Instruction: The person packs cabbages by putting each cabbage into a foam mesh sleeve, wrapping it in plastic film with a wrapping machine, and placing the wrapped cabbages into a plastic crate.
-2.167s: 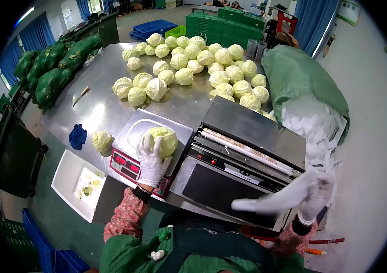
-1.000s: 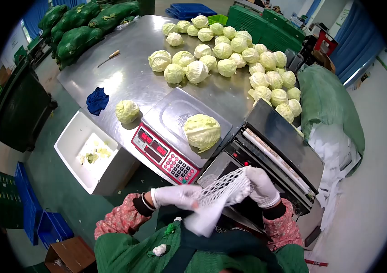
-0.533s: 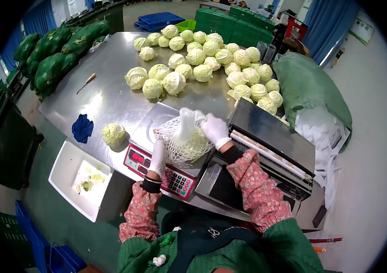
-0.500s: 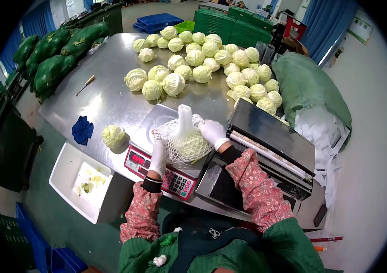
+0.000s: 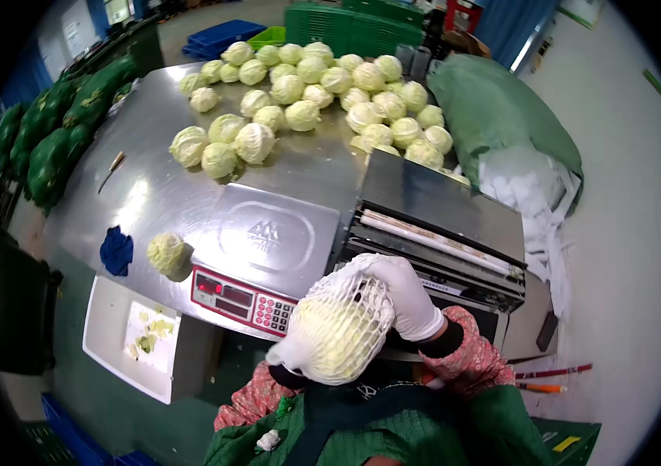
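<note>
A cabbage in white mesh netting (image 5: 338,330) is held up close to my body, in front of the red-edged scale (image 5: 264,241). My right hand (image 5: 404,291), in a white glove, grips the netting at the cabbage's upper right with bent fingers. Behind the cabbage's lower left comes my left wrist with its black cuff; the cabbage and netting hide the fingers of that hand. The scale's metal plate has nothing on it, and its display glows red. One loose cabbage (image 5: 166,253) sits left of the scale.
Many cabbages (image 5: 303,115) cover the table's far side. A wrapping machine (image 5: 443,217) stands to the right, beside a large green sack (image 5: 505,116). At left lie a knife (image 5: 112,171) and a blue cloth (image 5: 117,250). A white bin (image 5: 113,326) with leaf scraps sits below the table edge.
The netted cabbage has left the scale plate and come toward my body, turned on its side. My right hand has moved down with it; my left hand has gone behind it. The view has shifted.
</note>
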`<state>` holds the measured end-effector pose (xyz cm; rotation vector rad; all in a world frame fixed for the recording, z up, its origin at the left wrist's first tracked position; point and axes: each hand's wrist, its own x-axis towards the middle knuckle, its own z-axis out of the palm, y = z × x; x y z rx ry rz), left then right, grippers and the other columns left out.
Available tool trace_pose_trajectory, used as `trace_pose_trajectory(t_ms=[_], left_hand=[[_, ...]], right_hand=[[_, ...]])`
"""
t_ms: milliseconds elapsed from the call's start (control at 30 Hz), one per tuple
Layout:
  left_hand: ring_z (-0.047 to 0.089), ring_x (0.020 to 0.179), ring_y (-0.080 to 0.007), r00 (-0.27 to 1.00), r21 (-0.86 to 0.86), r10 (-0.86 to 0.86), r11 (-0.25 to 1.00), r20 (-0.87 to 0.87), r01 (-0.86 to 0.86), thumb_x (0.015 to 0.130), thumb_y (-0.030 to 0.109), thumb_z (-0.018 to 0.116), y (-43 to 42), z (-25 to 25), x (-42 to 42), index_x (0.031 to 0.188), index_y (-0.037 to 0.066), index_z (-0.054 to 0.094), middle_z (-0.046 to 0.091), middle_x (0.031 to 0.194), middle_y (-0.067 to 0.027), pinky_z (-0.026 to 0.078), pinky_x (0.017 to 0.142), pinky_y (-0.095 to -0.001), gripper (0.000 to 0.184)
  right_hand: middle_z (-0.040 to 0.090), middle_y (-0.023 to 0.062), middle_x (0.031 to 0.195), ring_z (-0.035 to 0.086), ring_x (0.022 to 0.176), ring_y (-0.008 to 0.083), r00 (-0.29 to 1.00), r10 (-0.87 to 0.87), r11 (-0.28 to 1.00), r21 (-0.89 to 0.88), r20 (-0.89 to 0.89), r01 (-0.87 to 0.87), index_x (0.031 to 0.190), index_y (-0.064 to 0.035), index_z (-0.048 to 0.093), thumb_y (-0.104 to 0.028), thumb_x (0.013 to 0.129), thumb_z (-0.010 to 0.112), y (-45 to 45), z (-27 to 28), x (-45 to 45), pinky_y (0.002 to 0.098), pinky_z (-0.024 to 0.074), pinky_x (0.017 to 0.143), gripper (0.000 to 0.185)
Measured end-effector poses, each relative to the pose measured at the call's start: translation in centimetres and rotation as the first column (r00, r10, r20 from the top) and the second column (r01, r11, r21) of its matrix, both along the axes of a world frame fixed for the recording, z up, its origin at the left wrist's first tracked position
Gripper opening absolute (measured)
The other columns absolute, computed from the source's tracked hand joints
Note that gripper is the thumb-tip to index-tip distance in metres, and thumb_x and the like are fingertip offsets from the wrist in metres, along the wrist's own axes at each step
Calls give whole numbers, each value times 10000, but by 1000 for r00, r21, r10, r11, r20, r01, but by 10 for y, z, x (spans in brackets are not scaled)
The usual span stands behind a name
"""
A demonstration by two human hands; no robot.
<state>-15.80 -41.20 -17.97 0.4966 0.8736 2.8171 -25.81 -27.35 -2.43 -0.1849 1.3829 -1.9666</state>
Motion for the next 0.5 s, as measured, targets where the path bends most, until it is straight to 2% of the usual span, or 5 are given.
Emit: trace_pose_trajectory(t_ms=[133,167,200,367,500], left_hand=[[391,1339,-326,901,745,-374,660,221,91,933,553,434,28,21,-10,1470,105,302,367,1482,-152,340,1110,-489,712],[394,1334,-325,965,200,-105,978,242,57,910,571,470,25,34,-18,1466,104,309,371,1475,-156,349,1103,-493,744],[398,1329,-325,986,-429,101,903,133,-35,886,589,507,22,48,-26,1462,104,315,376,1468,-160,359,1096,-496,777],[439,1301,-312,824,600,-402,794,399,97,961,526,411,48,-13,-81,1452,107,337,406,1449,-149,410,1067,-477,649],[606,1096,-290,950,-30,123,992,288,-119,1008,454,373,65,113,-130,1343,45,480,591,1248,-164,504,943,-403,539]], right_hand=[[672,109,1017,654,906,157,996,-55,994,-88,72,61,1069,60,609,-92,894,520,51,-11,-9,286,514,856,248],[660,101,1045,649,921,148,992,-107,992,-60,60,111,1119,55,579,-86,890,537,65,-6,-7,285,517,854,271],[658,101,1045,645,933,145,987,-160,987,-13,23,160,1132,54,569,-83,889,542,78,-4,-7,282,514,853,280],[638,83,1090,613,966,111,854,-232,903,222,-466,367,1202,23,534,-2,905,491,124,-51,-12,241,471,869,301],[469,126,1380,512,1219,188,711,-472,860,-93,-522,502,1384,11,390,-106,964,540,146,-12,-4,294,433,992,462]])
